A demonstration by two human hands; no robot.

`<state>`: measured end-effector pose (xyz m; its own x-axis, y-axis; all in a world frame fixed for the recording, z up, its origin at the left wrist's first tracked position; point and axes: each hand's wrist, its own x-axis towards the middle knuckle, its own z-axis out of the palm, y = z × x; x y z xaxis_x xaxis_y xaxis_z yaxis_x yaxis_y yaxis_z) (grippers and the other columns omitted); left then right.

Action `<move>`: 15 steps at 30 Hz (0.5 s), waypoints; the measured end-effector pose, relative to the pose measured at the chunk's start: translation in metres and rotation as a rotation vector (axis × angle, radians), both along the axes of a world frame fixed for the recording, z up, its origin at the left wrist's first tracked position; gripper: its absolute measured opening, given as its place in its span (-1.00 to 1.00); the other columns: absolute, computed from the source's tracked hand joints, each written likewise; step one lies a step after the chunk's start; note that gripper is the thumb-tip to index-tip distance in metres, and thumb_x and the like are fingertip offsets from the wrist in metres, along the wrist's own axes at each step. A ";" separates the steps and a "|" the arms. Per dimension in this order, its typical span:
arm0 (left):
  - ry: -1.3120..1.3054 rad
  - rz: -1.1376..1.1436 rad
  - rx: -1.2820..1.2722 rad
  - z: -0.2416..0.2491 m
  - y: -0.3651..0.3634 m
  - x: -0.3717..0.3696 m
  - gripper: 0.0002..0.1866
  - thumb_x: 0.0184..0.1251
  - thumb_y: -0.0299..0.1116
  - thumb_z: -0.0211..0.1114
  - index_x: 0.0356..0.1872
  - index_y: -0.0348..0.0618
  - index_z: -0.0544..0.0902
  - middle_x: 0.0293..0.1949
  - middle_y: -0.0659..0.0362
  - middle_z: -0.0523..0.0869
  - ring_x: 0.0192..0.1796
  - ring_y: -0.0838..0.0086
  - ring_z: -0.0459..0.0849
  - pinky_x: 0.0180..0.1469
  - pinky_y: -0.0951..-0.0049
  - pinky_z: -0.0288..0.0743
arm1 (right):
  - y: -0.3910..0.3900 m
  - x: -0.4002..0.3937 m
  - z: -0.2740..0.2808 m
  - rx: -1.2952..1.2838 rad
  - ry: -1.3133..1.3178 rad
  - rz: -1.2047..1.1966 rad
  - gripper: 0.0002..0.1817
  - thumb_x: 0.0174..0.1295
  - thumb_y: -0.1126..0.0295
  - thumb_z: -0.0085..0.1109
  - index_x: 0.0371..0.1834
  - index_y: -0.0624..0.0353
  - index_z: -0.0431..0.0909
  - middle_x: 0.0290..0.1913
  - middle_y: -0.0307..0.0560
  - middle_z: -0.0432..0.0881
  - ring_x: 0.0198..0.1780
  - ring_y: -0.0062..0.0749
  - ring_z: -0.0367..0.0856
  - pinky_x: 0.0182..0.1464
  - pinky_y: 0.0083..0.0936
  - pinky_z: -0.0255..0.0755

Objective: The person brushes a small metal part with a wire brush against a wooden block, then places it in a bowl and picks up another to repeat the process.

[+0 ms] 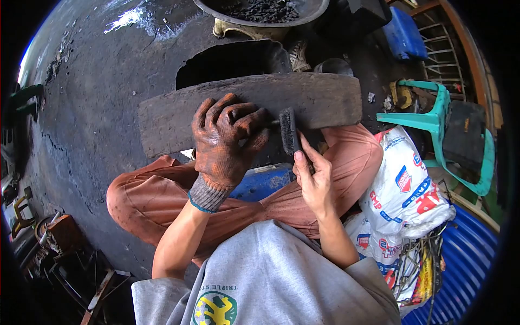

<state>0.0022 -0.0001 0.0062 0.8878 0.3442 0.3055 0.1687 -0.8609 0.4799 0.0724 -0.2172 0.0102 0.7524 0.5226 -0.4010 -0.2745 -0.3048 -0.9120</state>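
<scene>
A worn wooden board lies crosswise in front of my crossed legs. My left hand, in a stained orange-and-grey work glove, is closed over the board's near side. Something thin and dark sticks out from its fingers toward the brush, but most of it is hidden by the glove. In my bare right hand is a narrow black brush, held upright between thumb and fingers. Its bristles face my left hand, close to the gloved fingertips.
Beyond the board sits a dark, open-topped container, and behind it a metal basin of black lumps. On the right are a printed white sack, a teal plastic chair and a blue jug. Metal scraps lie lower left.
</scene>
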 end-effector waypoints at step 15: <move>-0.024 -0.048 0.010 -0.001 0.005 0.000 -0.57 0.22 -0.25 0.59 0.15 0.17 0.87 0.20 0.21 0.82 0.48 0.07 0.63 0.61 -0.18 0.29 | 0.015 -0.003 0.006 0.066 -0.143 0.021 -0.50 0.69 0.28 0.24 0.53 0.36 0.57 0.41 0.23 0.74 0.38 -0.28 0.72 0.40 -0.42 0.55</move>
